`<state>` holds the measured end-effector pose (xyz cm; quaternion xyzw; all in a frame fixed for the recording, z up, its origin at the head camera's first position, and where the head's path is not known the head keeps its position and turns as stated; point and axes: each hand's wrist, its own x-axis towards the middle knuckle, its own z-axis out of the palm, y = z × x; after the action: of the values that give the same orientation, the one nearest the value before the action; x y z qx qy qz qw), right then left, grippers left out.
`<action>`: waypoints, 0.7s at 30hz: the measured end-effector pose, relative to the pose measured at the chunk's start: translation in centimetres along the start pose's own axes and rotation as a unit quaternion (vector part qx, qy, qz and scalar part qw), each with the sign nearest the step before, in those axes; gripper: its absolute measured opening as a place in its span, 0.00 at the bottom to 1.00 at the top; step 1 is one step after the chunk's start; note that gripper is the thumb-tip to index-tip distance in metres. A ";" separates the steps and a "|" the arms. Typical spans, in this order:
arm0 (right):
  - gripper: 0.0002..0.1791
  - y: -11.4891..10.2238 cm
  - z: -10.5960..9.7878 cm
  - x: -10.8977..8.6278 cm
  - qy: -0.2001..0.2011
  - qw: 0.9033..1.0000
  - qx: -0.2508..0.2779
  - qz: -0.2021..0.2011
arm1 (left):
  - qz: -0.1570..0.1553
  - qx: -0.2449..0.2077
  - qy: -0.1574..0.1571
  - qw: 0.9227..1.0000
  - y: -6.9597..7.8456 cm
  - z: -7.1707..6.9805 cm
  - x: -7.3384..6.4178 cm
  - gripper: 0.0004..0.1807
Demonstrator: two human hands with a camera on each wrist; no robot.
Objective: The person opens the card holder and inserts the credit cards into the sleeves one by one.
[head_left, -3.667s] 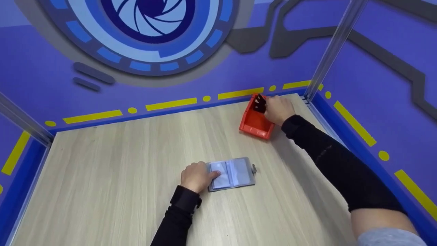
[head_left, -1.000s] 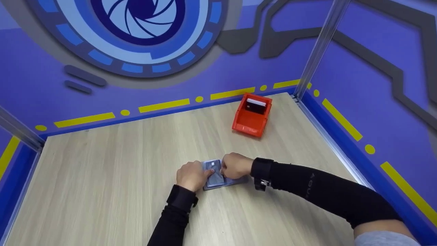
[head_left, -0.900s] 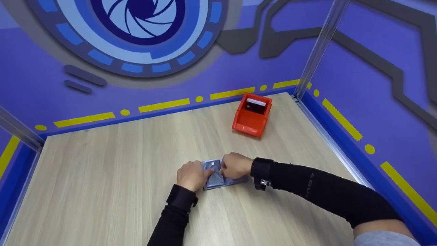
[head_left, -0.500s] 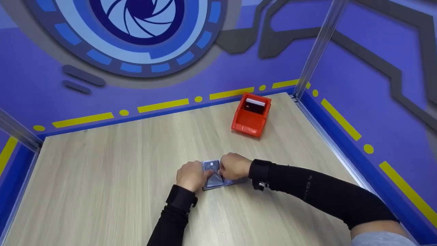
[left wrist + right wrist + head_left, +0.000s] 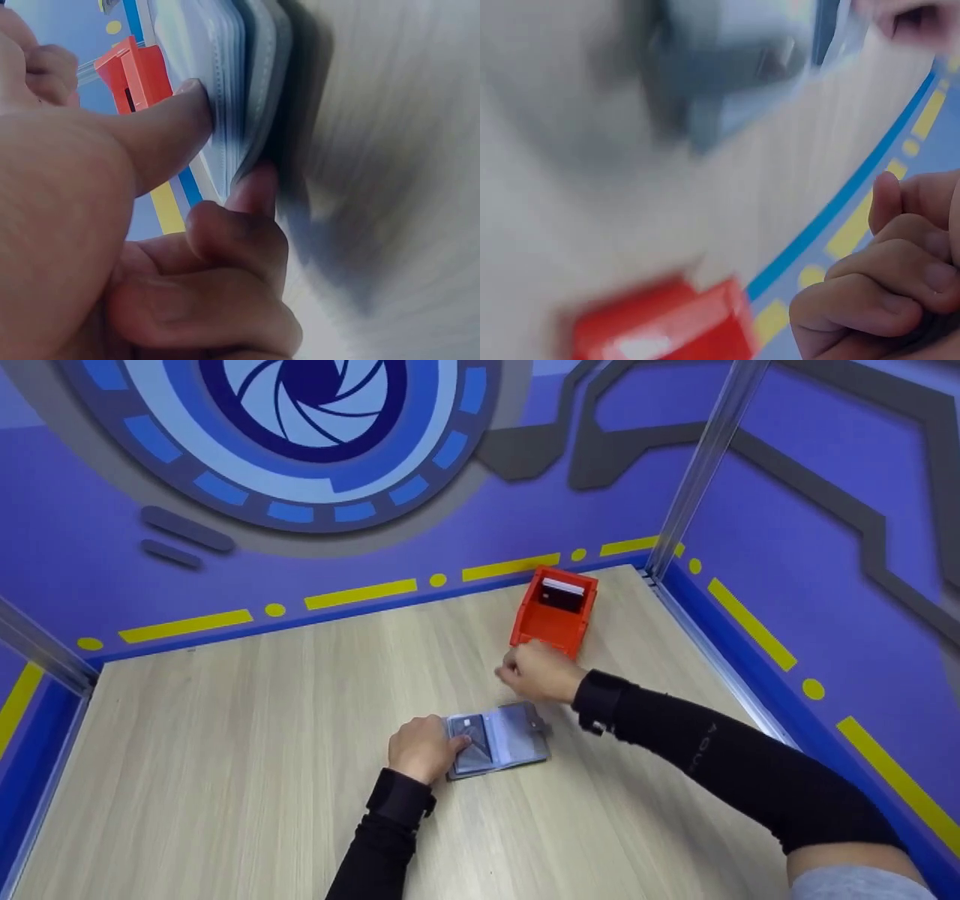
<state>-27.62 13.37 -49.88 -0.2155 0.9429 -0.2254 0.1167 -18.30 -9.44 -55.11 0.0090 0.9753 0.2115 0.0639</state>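
A grey card holder (image 5: 523, 733) lies spread on the table, clear plastic sleeves showing. Its left sleeve contains a dark card (image 5: 471, 750) with a pale chip. My left hand (image 5: 421, 748) pinches the holder's left edge, thumb on top and a fingertip beneath; the left wrist view shows the stacked sleeves (image 5: 225, 82) between them. My right hand (image 5: 541, 671) is in the air between the holder and a red bin (image 5: 553, 622), covering part of the bin's front edge. Its fingers (image 5: 855, 304) are curled, and nothing shows in them.
Dark cards (image 5: 561, 597) with white edges stand against the bin's back wall. The wooden table (image 5: 285, 750) meets a printed blue-purple back wall (image 5: 247, 562) and a right side wall (image 5: 817, 585). A clasp strap (image 5: 538, 724) sits at the holder's right end.
My right hand came from the bin to the holder, where the dark card now sits in the left sleeve. It has since let go and moved up toward the bin. My left hand stays put.
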 end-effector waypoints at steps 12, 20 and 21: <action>0.19 3.7 -3.4 1.6 0.042 0.997 -0.019 0.066 | -0.005 -0.003 -0.004 1.000 0.0 0.0 0.1 0.25; 0.21 4.6 -3.4 2.4 0.031 0.996 -0.024 0.077 | -0.009 -0.012 -0.009 1.000 -0.1 0.1 0.2 0.28; 0.20 4.6 -3.3 2.4 0.019 0.996 -0.015 0.086 | -0.009 -0.012 -0.010 1.000 -0.1 0.1 0.2 0.28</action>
<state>-32.39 17.21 -49.44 -0.1310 0.9634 -0.2040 0.1148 -18.49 -9.46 -55.29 0.0015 0.9720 0.2225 0.0761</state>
